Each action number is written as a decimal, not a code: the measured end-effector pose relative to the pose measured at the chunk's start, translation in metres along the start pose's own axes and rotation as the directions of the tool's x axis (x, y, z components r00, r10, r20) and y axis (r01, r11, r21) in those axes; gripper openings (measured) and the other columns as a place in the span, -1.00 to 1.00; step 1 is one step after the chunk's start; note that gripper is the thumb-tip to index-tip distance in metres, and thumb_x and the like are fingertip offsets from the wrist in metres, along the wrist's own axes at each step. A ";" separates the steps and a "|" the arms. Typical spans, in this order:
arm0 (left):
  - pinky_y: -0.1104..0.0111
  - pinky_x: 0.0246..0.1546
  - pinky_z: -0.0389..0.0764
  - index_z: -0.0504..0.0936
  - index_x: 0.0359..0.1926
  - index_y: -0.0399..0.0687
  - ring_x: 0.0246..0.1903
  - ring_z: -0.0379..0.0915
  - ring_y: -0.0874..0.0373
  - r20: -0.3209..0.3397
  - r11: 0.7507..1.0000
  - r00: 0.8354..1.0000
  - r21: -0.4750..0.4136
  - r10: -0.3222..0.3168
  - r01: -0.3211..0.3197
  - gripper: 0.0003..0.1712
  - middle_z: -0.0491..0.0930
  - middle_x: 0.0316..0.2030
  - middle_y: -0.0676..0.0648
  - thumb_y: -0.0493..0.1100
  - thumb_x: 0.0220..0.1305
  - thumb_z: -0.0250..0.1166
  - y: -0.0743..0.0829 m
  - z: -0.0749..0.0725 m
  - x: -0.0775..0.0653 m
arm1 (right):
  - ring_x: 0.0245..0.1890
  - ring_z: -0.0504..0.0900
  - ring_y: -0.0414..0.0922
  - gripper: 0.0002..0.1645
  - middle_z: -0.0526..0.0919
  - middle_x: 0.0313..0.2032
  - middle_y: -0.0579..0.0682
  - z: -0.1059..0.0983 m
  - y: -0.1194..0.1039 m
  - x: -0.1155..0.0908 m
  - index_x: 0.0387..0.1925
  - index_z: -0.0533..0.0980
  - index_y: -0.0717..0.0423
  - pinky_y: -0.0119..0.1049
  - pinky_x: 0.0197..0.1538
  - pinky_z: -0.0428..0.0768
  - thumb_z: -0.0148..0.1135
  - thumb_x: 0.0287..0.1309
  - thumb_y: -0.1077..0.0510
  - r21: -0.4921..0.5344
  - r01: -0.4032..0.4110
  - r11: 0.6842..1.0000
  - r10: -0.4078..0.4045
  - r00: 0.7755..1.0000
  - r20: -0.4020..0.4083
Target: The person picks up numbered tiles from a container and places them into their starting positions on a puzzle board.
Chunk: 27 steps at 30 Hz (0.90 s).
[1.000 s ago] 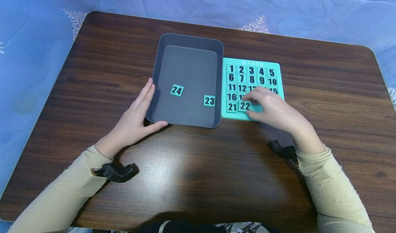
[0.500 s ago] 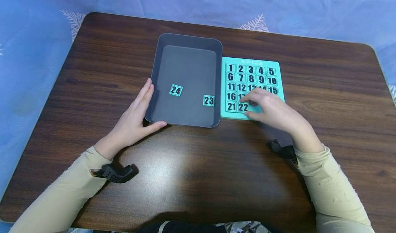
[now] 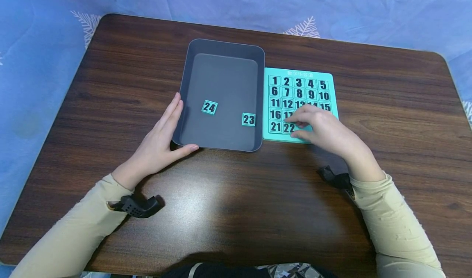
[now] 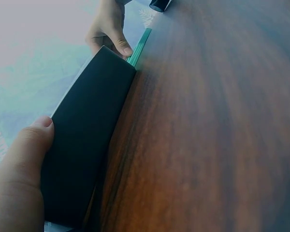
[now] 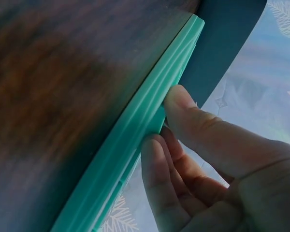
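Note:
My left hand (image 3: 153, 144) lies along the left side of a dark grey tray (image 3: 228, 79), fingers straight and thumb at its front corner. In the left wrist view that thumb (image 4: 31, 145) touches the tray's wall. A turquoise number board (image 3: 275, 137) sits right of the tray. My right hand (image 3: 324, 126) is over its lower part, index finger and thumb at the edges of number tile 22 (image 3: 289, 128), pinching it in the bottom row beside 21 (image 3: 275, 126). The fingers hide several places in the lower right. Tiles 24 (image 3: 209, 107) and 23 (image 3: 248, 119) lie in the tray.
Both stand on a dark wood table (image 3: 236, 196), the board's left edge right against the tray. A blue cloth (image 3: 228, 3) with white leaf patterns hangs behind. Each wrist bears a black camera, such as the left one (image 3: 138, 206).
Tile 22, raised and held slightly off its place a second ago, has moved down and left and now sits level in the row beside 21. The left hand has stayed still.

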<state>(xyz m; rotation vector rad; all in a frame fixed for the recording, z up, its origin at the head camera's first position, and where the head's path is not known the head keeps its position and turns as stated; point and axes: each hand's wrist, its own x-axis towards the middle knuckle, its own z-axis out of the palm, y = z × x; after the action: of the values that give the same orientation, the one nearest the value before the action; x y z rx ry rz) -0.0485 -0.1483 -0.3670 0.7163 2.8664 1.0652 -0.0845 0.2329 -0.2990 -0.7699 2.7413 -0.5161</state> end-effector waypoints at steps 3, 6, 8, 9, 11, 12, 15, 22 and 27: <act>-0.01 0.22 0.09 -0.27 0.42 0.04 0.37 -0.33 0.16 -0.001 1.000 1.000 0.003 0.001 -0.001 0.16 -0.37 0.42 0.06 0.22 0.02 0.28 0.000 0.000 0.000 | -0.23 0.48 -0.13 -0.60 0.53 -0.18 -0.02 0.000 -0.001 0.000 -0.08 0.59 0.10 -0.21 -0.27 0.46 0.36 -0.06 0.21 -0.011 0.019 1.000 -0.019 1.000 -0.009; -0.01 0.22 0.09 -0.27 0.42 0.04 0.37 -0.33 0.16 -0.002 1.000 1.000 0.003 0.001 -0.001 0.16 -0.37 0.42 0.06 0.22 0.03 0.28 0.000 0.000 0.000 | -0.27 0.48 -0.15 -0.58 0.52 -0.19 -0.01 0.000 -0.001 -0.001 -0.08 0.60 0.10 -0.23 -0.32 0.47 0.37 -0.09 0.22 -0.025 0.041 0.999 -0.042 0.999 -0.020; -0.01 0.22 0.09 -0.27 0.42 0.05 0.37 -0.33 0.16 -0.001 1.000 1.000 -0.001 -0.001 0.001 0.15 -0.38 0.42 0.07 0.22 0.03 0.28 0.000 0.000 -0.001 | -0.28 0.49 -0.16 -0.58 0.52 -0.21 -0.01 0.000 0.000 0.000 -0.10 0.60 0.11 -0.24 -0.32 0.48 0.38 -0.11 0.22 -0.032 0.062 0.998 -0.063 0.997 -0.032; -0.01 0.22 0.09 -0.27 0.42 0.04 0.37 -0.32 0.15 -0.001 1.000 1.000 -0.003 -0.001 0.001 0.15 -0.38 0.42 0.08 0.22 0.03 0.28 0.000 0.000 -0.001 | -0.29 0.49 -0.16 -0.58 0.52 -0.22 -0.01 0.001 0.000 0.000 -0.10 0.61 0.11 -0.24 -0.33 0.48 0.39 -0.12 0.23 -0.036 0.072 0.997 -0.074 0.997 -0.038; -0.02 0.21 0.10 -0.27 0.42 0.05 0.37 -0.32 0.16 0.001 1.000 1.000 -0.006 -0.006 0.006 0.15 -0.39 0.41 0.09 0.22 0.03 0.27 0.000 0.000 -0.001 | -0.30 0.49 -0.17 -0.58 0.52 -0.23 -0.02 0.001 0.001 0.000 -0.12 0.61 0.12 -0.25 -0.34 0.48 0.40 -0.14 0.23 -0.043 0.086 0.995 -0.088 0.995 -0.048; -0.02 0.21 0.10 -0.27 0.42 0.05 0.37 -0.32 0.16 0.001 1.000 1.000 -0.007 -0.006 0.006 0.15 -0.39 0.41 0.10 0.22 0.03 0.28 0.000 0.000 -0.001 | -0.30 0.48 -0.17 -0.58 0.52 -0.24 -0.02 0.002 0.002 0.000 -0.12 0.62 0.12 -0.26 -0.34 0.48 0.40 -0.15 0.23 -0.047 0.092 0.995 -0.094 0.994 -0.052; -0.03 0.21 0.11 -0.27 0.42 0.05 0.37 -0.32 0.16 0.002 1.000 1.000 -0.004 -0.006 0.006 0.15 -0.39 0.41 0.10 0.22 0.04 0.27 0.001 0.000 -0.001 | -0.31 0.49 -0.17 -0.59 0.53 -0.25 -0.02 0.002 0.002 0.000 -0.14 0.62 0.12 -0.25 -0.34 0.48 0.41 -0.16 0.23 -0.053 0.098 0.994 -0.101 0.993 -0.058; -0.02 0.21 0.11 -0.27 0.42 0.05 0.37 -0.32 0.16 0.003 1.000 1.000 0.003 -0.008 0.008 0.15 -0.39 0.41 0.11 0.22 0.03 0.27 0.001 0.000 0.000 | -0.29 0.49 -0.16 -0.57 0.52 -0.22 -0.02 0.001 0.001 0.000 -0.10 0.61 0.10 -0.25 -0.33 0.48 0.40 -0.13 0.22 -0.036 0.057 0.998 -0.058 0.998 -0.039; -0.02 0.21 0.11 -0.28 0.42 0.06 0.37 -0.32 0.15 0.006 1.000 1.000 0.006 -0.007 0.007 0.16 -0.40 0.41 0.10 0.23 0.03 0.27 0.001 0.000 0.000 | -0.30 0.49 -0.16 -0.56 0.52 -0.20 -0.02 -0.001 0.000 -0.001 -0.08 0.59 0.11 -0.24 -0.33 0.47 0.39 -0.11 0.22 -0.011 0.033 0.999 -0.034 0.999 -0.029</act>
<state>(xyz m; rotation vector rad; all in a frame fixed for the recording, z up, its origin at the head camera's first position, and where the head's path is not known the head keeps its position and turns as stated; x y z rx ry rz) -0.0483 -0.1476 -0.3661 0.7086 2.8658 1.0528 -0.0835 0.2337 -0.2982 -0.8183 2.7640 -0.5245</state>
